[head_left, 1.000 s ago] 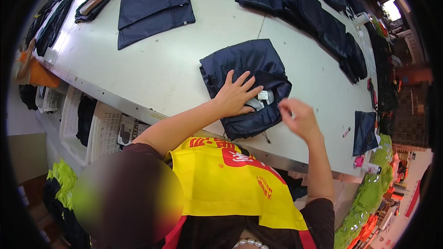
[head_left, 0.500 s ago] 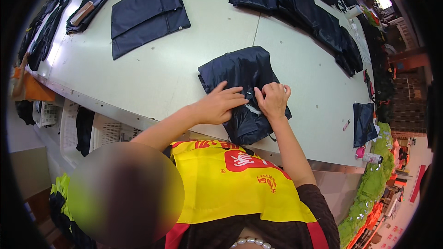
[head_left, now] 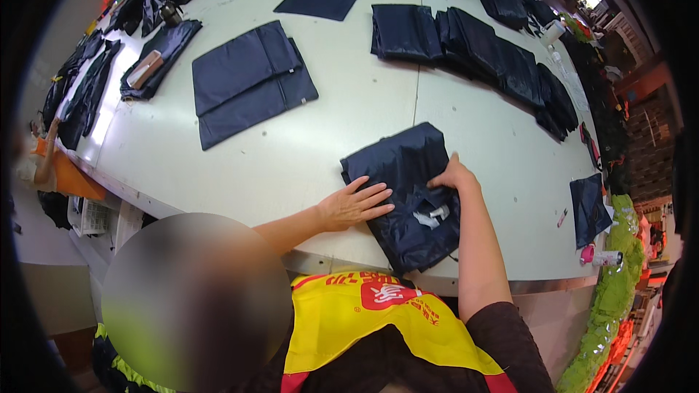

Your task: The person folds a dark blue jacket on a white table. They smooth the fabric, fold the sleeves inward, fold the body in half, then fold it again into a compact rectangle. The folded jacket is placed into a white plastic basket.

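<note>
A folded dark navy garment (head_left: 397, 156) of shiny fabric lies near the table's front edge, crumpled on its near part, where white labels (head_left: 431, 216) show. My left hand (head_left: 357, 205) rests flat on its left side with the fingers spread. At the garment's right edge is my right hand (head_left: 460, 173), its thumb on the fabric and apart from the forefinger; the other fingers are mostly hidden.
Two overlapping folded navy pieces (head_left: 251, 76) lie at the left of the pale table (head_left: 349, 102). A row of folded dark garments (head_left: 477, 44) runs along the far right. Nearer on the right are a small dark cloth (head_left: 588, 207) and a bottle (head_left: 606, 257).
My left hand has flattened on the garment's left side. My right hand has moved from the garment's middle to its right edge, uncovering the white labels. The view has shifted.
</note>
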`<action>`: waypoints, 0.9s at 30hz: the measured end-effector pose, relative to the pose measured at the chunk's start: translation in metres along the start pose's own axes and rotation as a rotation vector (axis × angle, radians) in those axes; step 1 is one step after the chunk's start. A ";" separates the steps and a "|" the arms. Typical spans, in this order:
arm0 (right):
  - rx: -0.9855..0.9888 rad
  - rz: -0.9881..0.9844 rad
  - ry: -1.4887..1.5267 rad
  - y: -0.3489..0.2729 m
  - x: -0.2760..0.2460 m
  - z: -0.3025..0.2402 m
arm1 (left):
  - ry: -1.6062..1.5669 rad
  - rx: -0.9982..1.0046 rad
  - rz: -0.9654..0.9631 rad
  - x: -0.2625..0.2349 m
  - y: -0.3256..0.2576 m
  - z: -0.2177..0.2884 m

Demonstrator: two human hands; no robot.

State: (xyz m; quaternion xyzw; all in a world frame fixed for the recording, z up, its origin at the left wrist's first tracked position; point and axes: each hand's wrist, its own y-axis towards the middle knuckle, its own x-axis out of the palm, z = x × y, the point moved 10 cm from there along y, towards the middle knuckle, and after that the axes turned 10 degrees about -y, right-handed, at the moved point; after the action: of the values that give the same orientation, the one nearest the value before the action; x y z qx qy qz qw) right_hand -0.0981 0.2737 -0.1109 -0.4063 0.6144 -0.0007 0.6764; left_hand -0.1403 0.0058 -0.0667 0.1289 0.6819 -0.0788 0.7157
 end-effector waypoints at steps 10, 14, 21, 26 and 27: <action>-0.221 -0.047 0.180 0.005 0.023 -0.008 | -0.127 0.265 0.300 -0.037 0.030 -0.006; -0.170 -0.010 0.004 -0.017 0.016 -0.022 | -0.454 0.209 -0.084 -0.007 0.068 -0.002; -0.290 0.049 -0.195 -0.108 -0.009 -0.092 | -0.759 0.070 0.009 0.015 0.100 -0.041; -0.214 0.138 -0.417 -0.123 -0.006 -0.101 | -0.711 -0.006 -0.114 0.018 0.094 -0.027; -0.257 0.143 -0.416 -0.122 -0.001 -0.102 | -0.742 -0.017 -0.213 0.018 0.088 -0.020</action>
State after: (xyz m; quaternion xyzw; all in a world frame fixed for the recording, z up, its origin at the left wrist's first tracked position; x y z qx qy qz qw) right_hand -0.1220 0.1367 -0.0340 -0.4359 0.4841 0.2091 0.7293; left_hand -0.1325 0.0970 -0.0785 0.0143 0.3869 -0.1883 0.9026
